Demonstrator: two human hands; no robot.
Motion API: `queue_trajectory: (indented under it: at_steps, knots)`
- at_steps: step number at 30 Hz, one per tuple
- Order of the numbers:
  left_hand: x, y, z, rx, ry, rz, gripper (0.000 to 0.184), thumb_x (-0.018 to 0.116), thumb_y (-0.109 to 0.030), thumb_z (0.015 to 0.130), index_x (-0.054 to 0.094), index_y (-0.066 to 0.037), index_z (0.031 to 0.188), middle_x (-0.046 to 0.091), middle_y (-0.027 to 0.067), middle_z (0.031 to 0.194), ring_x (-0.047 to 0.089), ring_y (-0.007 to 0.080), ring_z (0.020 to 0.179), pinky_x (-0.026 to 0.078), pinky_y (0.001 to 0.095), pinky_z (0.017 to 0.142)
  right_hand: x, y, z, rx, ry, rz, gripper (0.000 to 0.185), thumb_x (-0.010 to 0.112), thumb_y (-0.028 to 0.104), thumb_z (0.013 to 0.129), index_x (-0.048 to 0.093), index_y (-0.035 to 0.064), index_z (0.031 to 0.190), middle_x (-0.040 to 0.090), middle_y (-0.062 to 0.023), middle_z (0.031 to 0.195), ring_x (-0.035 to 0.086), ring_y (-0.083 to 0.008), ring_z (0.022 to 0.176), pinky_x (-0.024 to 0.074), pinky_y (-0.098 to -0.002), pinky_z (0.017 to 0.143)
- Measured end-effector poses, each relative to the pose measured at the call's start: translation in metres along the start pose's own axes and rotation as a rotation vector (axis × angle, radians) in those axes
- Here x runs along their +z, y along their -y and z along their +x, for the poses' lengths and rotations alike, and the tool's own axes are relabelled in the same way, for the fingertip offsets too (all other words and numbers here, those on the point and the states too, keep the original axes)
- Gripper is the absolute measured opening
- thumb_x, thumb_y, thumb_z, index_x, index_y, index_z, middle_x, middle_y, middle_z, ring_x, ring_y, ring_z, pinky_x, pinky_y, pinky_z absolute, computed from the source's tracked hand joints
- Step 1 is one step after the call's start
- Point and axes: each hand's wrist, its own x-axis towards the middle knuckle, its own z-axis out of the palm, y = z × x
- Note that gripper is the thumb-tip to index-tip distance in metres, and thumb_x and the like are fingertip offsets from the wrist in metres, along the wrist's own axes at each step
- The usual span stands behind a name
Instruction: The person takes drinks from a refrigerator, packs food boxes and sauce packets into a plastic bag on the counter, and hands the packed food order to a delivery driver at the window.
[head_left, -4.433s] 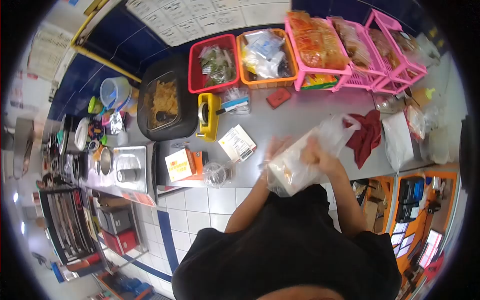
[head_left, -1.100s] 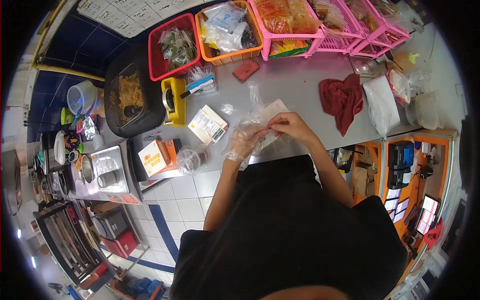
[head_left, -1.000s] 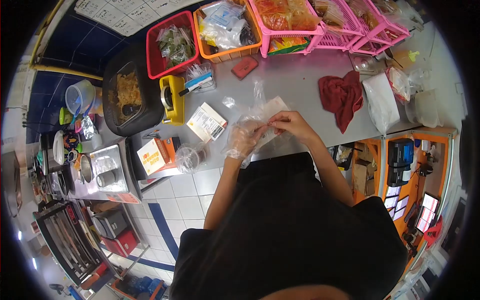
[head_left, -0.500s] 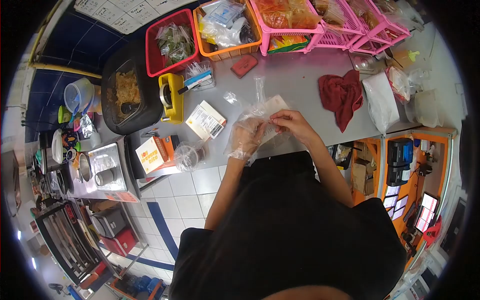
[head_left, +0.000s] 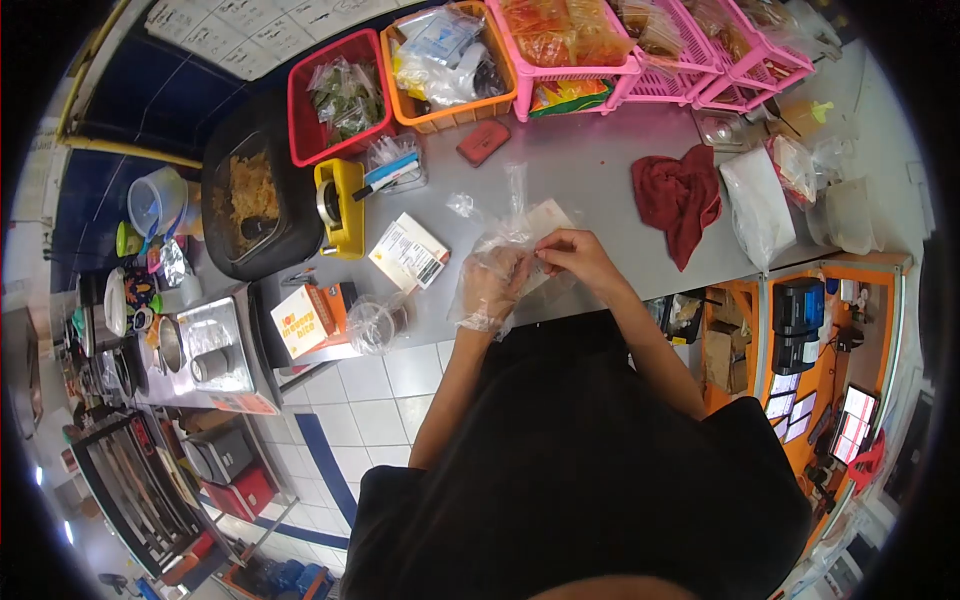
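A clear plastic bag (head_left: 510,230) was handled by two bare hands near the front edge of a grey metal counter (head_left: 595,185). The left hand (head_left: 496,275) was covered by the plastic, its fingers curled; how firmly anything was gripped by it could not be told. By the right hand (head_left: 580,257), the bag was pinched between thumb and fingertips, pressed together beside the left fingers. A white packet (head_left: 548,214) was partly seen through the plastic — whether inside or beneath could not be told. To the left, a labelled box (head_left: 410,252) was seen, and to the right, a dark red cloth (head_left: 678,200).
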Motion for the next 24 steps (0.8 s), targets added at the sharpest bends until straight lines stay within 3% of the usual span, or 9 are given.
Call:
queue_trajectory:
  at_steps: [1, 3, 8, 11, 16, 19, 20, 23, 24]
  knots:
    - [0.001, -0.001, 0.002, 0.054, -0.020, 0.030, 0.011, 0.073, -0.019, 0.089, 0.072, -0.008, 0.091, 0.073, 0.0154, 0.086, 0.070, 0.0341, 0.075, 0.052, 0.0466, 0.066, 0.002, -0.004, 0.002, -0.009, -0.026, 0.004, 0.016, 0.070, 0.009, 0.094, 0.071, -0.0010, 0.107, 0.071, -0.0059, 0.089, 0.067, -0.0120, 0.073, 0.0560, -0.0265, 0.067]
    - [0.012, 0.007, -0.009, -0.003, 0.116, 0.238, 0.012, 0.071, -0.023, 0.090, 0.070, -0.017, 0.100, 0.073, 0.0051, 0.099, 0.069, 0.0264, 0.090, 0.045, 0.0433, 0.082, 0.002, -0.023, 0.009, -0.034, -0.065, 0.035, 0.015, 0.069, 0.008, 0.094, 0.070, -0.0025, 0.104, 0.071, -0.0069, 0.087, 0.067, -0.0137, 0.069, 0.0558, -0.0275, 0.063]
    - [0.011, -0.016, -0.002, 0.149, -0.049, 0.255, 0.008, 0.074, -0.020, 0.087, 0.074, -0.017, 0.094, 0.072, 0.0066, 0.091, 0.069, 0.0253, 0.083, 0.046, 0.0423, 0.076, 0.010, -0.004, -0.001, -0.086, -0.167, -0.274, 0.010, 0.067, 0.008, 0.095, 0.068, -0.0008, 0.099, 0.070, -0.0106, 0.081, 0.068, -0.0157, 0.068, 0.0541, -0.0301, 0.061]
    - [0.000, -0.030, 0.007, 0.275, -0.175, 0.330, 0.013, 0.075, -0.015, 0.084, 0.077, -0.013, 0.097, 0.067, 0.0102, 0.075, 0.064, 0.0305, 0.063, 0.047, 0.0442, 0.057, 0.017, 0.001, -0.008, -0.121, -0.196, -0.474, 0.013, 0.063, 0.011, 0.096, 0.068, 0.0001, 0.100, 0.071, -0.0108, 0.083, 0.067, -0.0167, 0.071, 0.0526, -0.0326, 0.065]
    - [0.012, -0.012, 0.005, 0.281, -0.121, 0.117, 0.014, 0.080, -0.009, 0.080, 0.076, -0.010, 0.093, 0.066, 0.0103, 0.076, 0.062, 0.0320, 0.062, 0.048, 0.0438, 0.055, 0.006, -0.010, -0.017, -0.019, -0.063, -0.319, 0.020, 0.058, 0.018, 0.098, 0.066, 0.0012, 0.104, 0.068, -0.0107, 0.080, 0.064, -0.0176, 0.071, 0.0504, -0.0360, 0.066]
    - [0.012, -0.018, -0.002, 0.201, -0.150, 0.164, 0.019, 0.079, -0.008, 0.082, 0.074, -0.009, 0.100, 0.070, 0.0139, 0.093, 0.068, 0.0328, 0.087, 0.052, 0.0455, 0.076, 0.005, 0.010, -0.036, -0.014, 0.076, -0.164, 0.020, 0.058, 0.016, 0.098, 0.059, 0.0003, 0.110, 0.066, -0.0117, 0.087, 0.063, -0.0200, 0.075, 0.0501, -0.0369, 0.068]
    - [0.015, -0.022, -0.001, 0.202, -0.145, 0.168, 0.019, 0.079, -0.008, 0.082, 0.074, -0.009, 0.100, 0.070, 0.0139, 0.093, 0.068, 0.0328, 0.087, 0.052, 0.0455, 0.076, 0.002, 0.011, -0.036, -0.014, 0.077, -0.157, 0.020, 0.058, 0.016, 0.098, 0.059, 0.0003, 0.110, 0.066, -0.0117, 0.087, 0.063, -0.0200, 0.075, 0.0501, -0.0369, 0.068]
    - [0.029, -0.029, 0.004, 0.085, -0.143, 0.085, 0.020, 0.076, -0.009, 0.086, 0.073, -0.009, 0.106, 0.071, 0.0152, 0.103, 0.066, 0.0340, 0.097, 0.051, 0.0477, 0.087, -0.009, 0.005, -0.027, -0.163, -0.078, -0.333, 0.029, 0.061, 0.021, 0.097, 0.060, 0.0008, 0.118, 0.067, -0.0185, 0.104, 0.068, -0.0296, 0.092, 0.0533, -0.0419, 0.080]
    - [0.036, -0.023, -0.002, 0.039, -0.131, 0.030, 0.018, 0.075, -0.011, 0.087, 0.073, -0.009, 0.105, 0.071, 0.0144, 0.103, 0.067, 0.0337, 0.098, 0.052, 0.0453, 0.087, -0.009, -0.008, -0.019, -0.297, -0.199, -0.629, 0.037, 0.063, 0.025, 0.096, 0.059, 0.0007, 0.124, 0.066, -0.0218, 0.112, 0.066, -0.0349, 0.102, 0.0525, -0.0450, 0.088]
